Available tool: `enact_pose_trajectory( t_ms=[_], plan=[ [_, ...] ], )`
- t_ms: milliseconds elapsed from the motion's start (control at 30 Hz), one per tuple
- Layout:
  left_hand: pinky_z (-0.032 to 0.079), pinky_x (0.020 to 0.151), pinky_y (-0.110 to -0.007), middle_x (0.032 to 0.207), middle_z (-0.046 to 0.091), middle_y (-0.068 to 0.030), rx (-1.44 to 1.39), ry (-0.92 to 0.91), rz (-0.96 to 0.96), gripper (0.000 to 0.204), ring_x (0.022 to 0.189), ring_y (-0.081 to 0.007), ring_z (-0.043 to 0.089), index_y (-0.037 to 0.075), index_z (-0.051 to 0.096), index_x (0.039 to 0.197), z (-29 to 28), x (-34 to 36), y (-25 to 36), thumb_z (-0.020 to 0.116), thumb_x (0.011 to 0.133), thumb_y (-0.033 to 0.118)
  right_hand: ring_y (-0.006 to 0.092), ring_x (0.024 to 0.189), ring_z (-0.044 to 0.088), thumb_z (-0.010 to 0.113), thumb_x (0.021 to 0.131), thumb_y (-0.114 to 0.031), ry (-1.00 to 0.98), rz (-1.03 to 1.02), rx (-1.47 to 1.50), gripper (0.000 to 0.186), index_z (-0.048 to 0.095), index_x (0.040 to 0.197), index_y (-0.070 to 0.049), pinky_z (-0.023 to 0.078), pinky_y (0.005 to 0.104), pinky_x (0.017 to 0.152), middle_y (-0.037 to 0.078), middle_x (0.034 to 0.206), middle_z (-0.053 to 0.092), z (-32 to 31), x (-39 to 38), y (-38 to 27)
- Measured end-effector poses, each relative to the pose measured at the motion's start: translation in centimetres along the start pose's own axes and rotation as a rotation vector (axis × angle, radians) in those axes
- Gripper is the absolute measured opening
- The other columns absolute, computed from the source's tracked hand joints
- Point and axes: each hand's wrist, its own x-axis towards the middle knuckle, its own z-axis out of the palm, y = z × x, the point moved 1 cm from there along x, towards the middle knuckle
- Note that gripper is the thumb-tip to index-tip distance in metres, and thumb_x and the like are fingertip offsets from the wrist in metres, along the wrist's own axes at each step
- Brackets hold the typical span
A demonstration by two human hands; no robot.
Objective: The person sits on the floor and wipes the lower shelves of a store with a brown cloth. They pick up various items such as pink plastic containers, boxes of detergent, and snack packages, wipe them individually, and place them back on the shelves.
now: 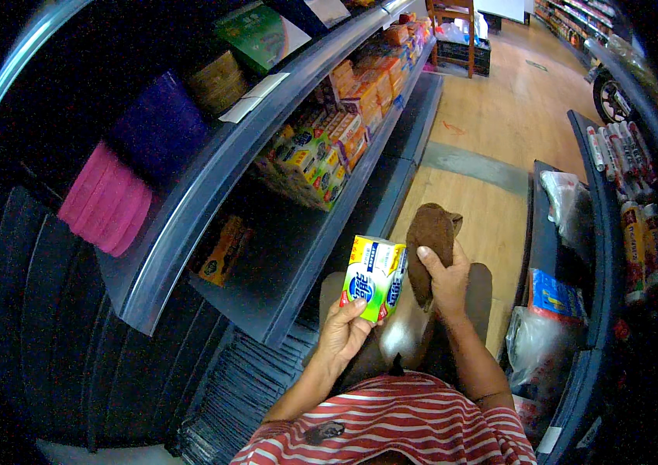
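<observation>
My left hand (pixel 344 333) grips a white, yellow and green boxed pack (pixel 375 275) with blue print, held upright in front of me. Just right of it, my right hand (pixel 449 283) holds a folded brown cloth (pixel 430 232), thumb over its face. The pack and the cloth are close side by side above my knees. To the left, stacks of similar yellow-green packs (pixel 305 167) stand on the lower shelf, with a single orange pack (pixel 222 252) lying apart toward the near end.
Grey shelving (pixel 263 310) runs along the left, with pink round items (pixel 104 198) above. At right, shelves hold rolled packs (pixel 630 252) and plastic-wrapped goods (pixel 534 349). Along the aisle's wooden floor (pixel 492 124) are a chair (pixel 468 23), a dark crate (pixel 461 58) and a wheel (pixel 610 97).
</observation>
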Motion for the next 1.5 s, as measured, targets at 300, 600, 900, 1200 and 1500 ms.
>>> enact_pose_trajectory(
  t_ms=[300, 600, 900, 1200, 1500],
  plan=[
    [0.044, 0.07, -0.03, 0.09, 0.053, -0.009, 0.208, 0.102, 0.164, 0.04, 0.078, -0.0178, 0.053, -0.001, 0.043, 0.1, 0.0, 0.8, 0.5, 0.061, 0.065, 0.009, 0.0215, 0.078, 0.055, 0.064, 0.065, -0.013, -0.041, -0.204, -0.224, 0.037, 0.05, 0.096, 0.001, 0.043, 0.0297, 0.07, 0.012, 0.087, 0.056, -0.3, -2.9, -3.1],
    [0.041, 0.078, -0.026, 0.099, 0.049, -0.0056, 0.349, 0.093, 0.321, 0.044, 0.091, -0.0144, 0.048, 0.001, 0.042, 0.105, -0.4, 0.6, 0.3, 0.057, 0.063, -0.003, 0.0291, 0.062, 0.047, 0.07, 0.051, -0.02, -0.311, -0.683, -0.747, 0.036, 0.053, 0.077, -0.004, 0.036, 0.0365, 0.053, 0.012, 0.07, 0.045, 2.9, -4.9, -1.2],
    [0.043, 0.077, -0.028, 0.093, 0.051, -0.0098, 0.351, 0.084, 0.256, 0.051, 0.085, -0.0157, 0.052, -0.001, 0.039, 0.102, -1.7, 0.0, 1.3, 0.062, 0.056, -0.006, 0.0253, 0.067, 0.053, 0.067, 0.061, -0.018, 0.008, -0.343, -0.667, 0.033, 0.053, 0.087, -0.001, 0.044, 0.0323, 0.058, 0.013, 0.08, 0.053, 0.3, -1.1, -2.8],
    [0.039, 0.083, -0.03, 0.1, 0.048, -0.0106, 0.405, -0.068, 0.234, 0.065, 0.091, -0.0188, 0.05, -0.002, 0.038, 0.106, -2.6, 0.2, 3.3, 0.067, 0.048, -0.002, 0.0147, 0.071, 0.055, 0.064, 0.064, -0.01, -0.054, 0.078, 0.149, 0.034, 0.053, 0.095, 0.001, 0.045, 0.0268, 0.068, 0.006, 0.085, 0.058, -2.2, -0.8, -5.6],
    [0.036, 0.083, -0.026, 0.097, 0.048, -0.0064, 0.672, -0.121, 0.253, 0.07, 0.091, -0.0143, 0.047, 0.001, 0.039, 0.106, -2.1, -0.2, 3.2, 0.073, 0.045, 0.001, 0.0215, 0.075, 0.052, 0.068, 0.061, -0.022, -0.6, -0.085, -0.37, 0.036, 0.056, 0.087, 0.0, 0.041, 0.0288, 0.067, 0.01, 0.079, 0.053, -1.0, -1.0, -5.9]
  ],
)
